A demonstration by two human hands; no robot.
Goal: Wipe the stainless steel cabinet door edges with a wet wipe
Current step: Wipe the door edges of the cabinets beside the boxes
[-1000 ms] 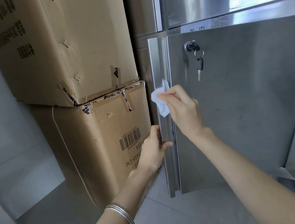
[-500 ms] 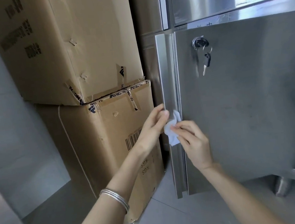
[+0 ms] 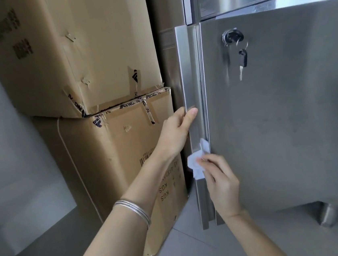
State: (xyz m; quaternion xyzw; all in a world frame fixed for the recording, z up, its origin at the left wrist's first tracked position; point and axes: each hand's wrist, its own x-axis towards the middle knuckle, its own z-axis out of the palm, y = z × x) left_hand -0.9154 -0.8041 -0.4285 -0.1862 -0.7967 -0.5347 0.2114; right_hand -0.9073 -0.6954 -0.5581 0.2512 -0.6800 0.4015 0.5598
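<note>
Left hand (image 3: 175, 133) grips the steel cabinet door (image 3: 278, 115) edge, fingers seemingly curled behind it; right hand (image 3: 220, 181) fingers pinch a wet wipe (image 3: 197, 162) against the edge.

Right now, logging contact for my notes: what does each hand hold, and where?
Right hand pinches the wet wipe at its crumpled middle; left hand grips the door edge midway.

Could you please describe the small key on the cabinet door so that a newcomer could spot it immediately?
Start at the large stainless steel door on the right. Near its upper left sits a round lock. The key dangles below it on a ring, black-headed with a silver blade, the only dark thing on the bare panel.
</note>
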